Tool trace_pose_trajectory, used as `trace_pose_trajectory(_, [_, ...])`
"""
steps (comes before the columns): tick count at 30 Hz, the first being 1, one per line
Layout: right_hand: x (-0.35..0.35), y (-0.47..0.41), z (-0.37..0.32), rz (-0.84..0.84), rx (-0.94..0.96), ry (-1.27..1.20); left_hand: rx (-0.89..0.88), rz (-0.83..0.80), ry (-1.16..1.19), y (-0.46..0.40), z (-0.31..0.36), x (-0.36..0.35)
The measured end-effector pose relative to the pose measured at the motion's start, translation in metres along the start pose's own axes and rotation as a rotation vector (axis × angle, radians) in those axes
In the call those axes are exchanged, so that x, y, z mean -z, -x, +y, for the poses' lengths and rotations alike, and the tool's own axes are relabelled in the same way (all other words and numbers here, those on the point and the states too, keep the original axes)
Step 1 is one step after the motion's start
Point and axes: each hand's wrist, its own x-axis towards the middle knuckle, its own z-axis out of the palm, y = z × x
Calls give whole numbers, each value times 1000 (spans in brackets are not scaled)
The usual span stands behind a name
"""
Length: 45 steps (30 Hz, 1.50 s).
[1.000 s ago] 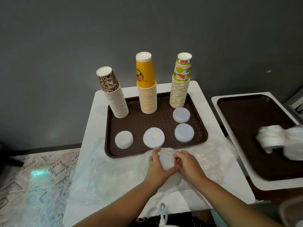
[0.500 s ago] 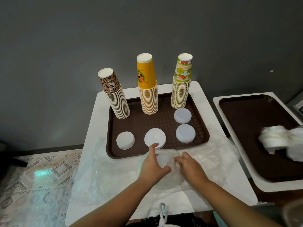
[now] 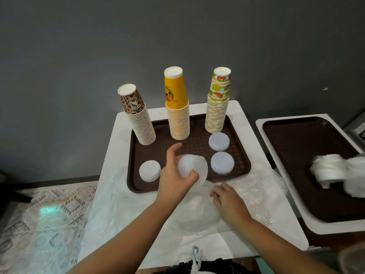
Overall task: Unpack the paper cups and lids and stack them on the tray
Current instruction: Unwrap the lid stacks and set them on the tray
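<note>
Three cup stacks and three lid piles already standing on tray, left hand gripping more lids above it, right hand loosely curled on plastic wrap, further bagged lids seemingly left.

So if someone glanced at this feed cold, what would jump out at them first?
Probably the three tall cup stacks along the back of the tray: the leopard-print stack leaning left, the yellow stack in the middle and the fruit-print stack on the right. Next, the left hand holding a white lid over the tray's front middle, while the right hand rests on the crumpled plastic bag.
</note>
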Motion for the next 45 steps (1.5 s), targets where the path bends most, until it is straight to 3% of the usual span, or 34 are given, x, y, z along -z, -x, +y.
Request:
trace_pose_trajectory(3, [14,-1,-9,246,24,-240,-61,1,-36,-4,4,-3])
trace_pose_trajectory(5, [29,-5,-20,294,-21,-514,-106,-8,-63,-4,8,-8])
trace_pose_trajectory(7, [47,-9,-35,199,-108,-863,-167,-15,-78,-3,12,-14])
trace_pose_trajectory(9, [63,-13,-48,-18,-194,-1211,-222,-39,-77,-1,16,-20])
trace_pose_trajectory(11, [70,-15,-56,-122,-227,-1395,-257,-72,-76,-1,20,-26])
trace_pose_trajectory(16, [79,-21,-43,-51,-269,-1493,-289,-259,-85,-12,22,-34])
trace_pose_trajectory(19, [89,-21,-28,-118,-312,-1626,-190,-438,14,-27,22,-28])
trace_pose_trajectory(23, [97,-22,-16,-217,-343,-1674,-216,-491,-35,-46,23,-25])
trace_pose_trajectory(29, [100,-31,-7,-320,-361,-1643,-103,-670,24,-62,26,-28])
trace_pose_trajectory(34, [99,-40,4,-344,-371,-1698,-115,-687,-17,-75,25,-36])
trace_pose_trajectory(45, [99,-67,28,-292,-360,-1888,134,-570,271,-119,18,-58])
